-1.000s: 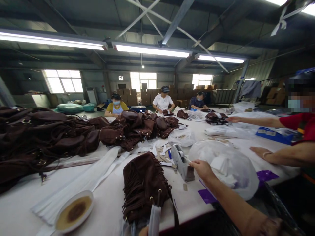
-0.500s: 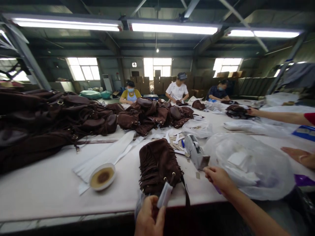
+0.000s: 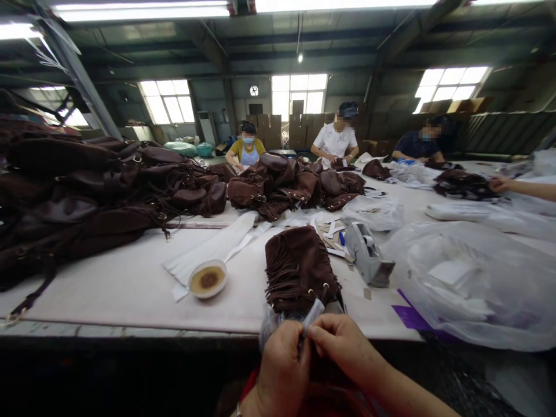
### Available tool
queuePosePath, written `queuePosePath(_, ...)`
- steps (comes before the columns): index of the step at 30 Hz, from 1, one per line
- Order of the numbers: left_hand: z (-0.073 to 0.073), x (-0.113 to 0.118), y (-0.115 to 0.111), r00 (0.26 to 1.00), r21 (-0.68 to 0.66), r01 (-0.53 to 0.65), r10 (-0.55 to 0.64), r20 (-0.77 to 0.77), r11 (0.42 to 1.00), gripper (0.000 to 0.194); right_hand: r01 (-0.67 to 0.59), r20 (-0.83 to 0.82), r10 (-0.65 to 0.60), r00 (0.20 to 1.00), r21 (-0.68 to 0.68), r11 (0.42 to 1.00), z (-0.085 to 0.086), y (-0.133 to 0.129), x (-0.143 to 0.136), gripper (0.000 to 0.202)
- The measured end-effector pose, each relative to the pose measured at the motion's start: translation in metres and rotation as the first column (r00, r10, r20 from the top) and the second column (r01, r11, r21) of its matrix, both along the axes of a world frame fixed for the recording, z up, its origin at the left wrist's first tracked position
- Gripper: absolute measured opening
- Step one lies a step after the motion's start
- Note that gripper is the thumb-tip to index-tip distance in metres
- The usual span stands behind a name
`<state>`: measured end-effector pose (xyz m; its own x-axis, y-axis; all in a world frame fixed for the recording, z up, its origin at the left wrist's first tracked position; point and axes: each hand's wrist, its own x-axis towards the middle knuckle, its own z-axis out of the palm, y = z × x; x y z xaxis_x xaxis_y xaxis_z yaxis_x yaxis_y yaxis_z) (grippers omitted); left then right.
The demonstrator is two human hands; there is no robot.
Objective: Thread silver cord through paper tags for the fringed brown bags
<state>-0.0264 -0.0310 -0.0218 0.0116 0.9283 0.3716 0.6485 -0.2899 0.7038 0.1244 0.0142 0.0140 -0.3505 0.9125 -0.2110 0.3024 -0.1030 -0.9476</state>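
Note:
A dark brown fringed bag [image 3: 299, 263] lies at the table's near edge, its gold rings toward me. My left hand [image 3: 284, 362] is closed around a strip of white wrapping [image 3: 313, 313] at the bag's near end. Thumb and fingers of my right hand [image 3: 343, 341] pinch the same wrapping, right beside the left. Whether the right fingers also hold a piece of tape is too small to tell. A grey tape dispenser [image 3: 369, 255] stands right of the bag. Left of it sits a round dish [image 3: 208, 279] with a yellowish-brown content.
Piles of brown bags [image 3: 108, 191] cover the left and middle. A large clear plastic bag [image 3: 473, 284] lies at the right, near a purple piece [image 3: 408, 317]. Three people work across the table [image 3: 130, 289]; another person's hand [image 3: 501, 184] reaches in from the right.
My right hand has moved left from the tape dispenser to the white wrapping beside my left hand. The left fingers have closed more tightly. The view has shifted, and a second hand at the right is gone.

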Motion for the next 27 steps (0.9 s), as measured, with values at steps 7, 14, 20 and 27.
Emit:
queuePosePath(7, -0.011, -0.004, -0.002, 0.99, 0.163, 0.012, 0.011, -0.139, 0.986, 0.016, 0.1, 0.069, -0.095, 0.993, -0.067, 0.993, -0.012, 0.002, -0.004, 0.042)
queuePosePath(14, -0.016, -0.003, 0.002, 0.981, 0.208, 0.093, -0.053, -0.189, 0.974, 0.032, 0.144, 0.129, -0.134, 0.983, -0.075, 0.987, -0.009, 0.002, -0.003, 0.043)
queuePosePath(20, -0.006, -0.003, 0.004, 0.999, 0.155, 0.008, -0.003, -0.035, 0.988, 0.025, 0.093, 0.089, -0.092, 0.992, -0.008, 0.996, -0.01, -0.002, 0.002, 0.035)
queuePosePath(27, 0.008, 0.003, 0.005, 0.967, -0.085, -0.048, 0.067, 0.244, 0.995, 0.018, 0.218, -0.028, -0.223, 0.974, -0.131, 0.967, -0.013, -0.006, 0.001, 0.029)
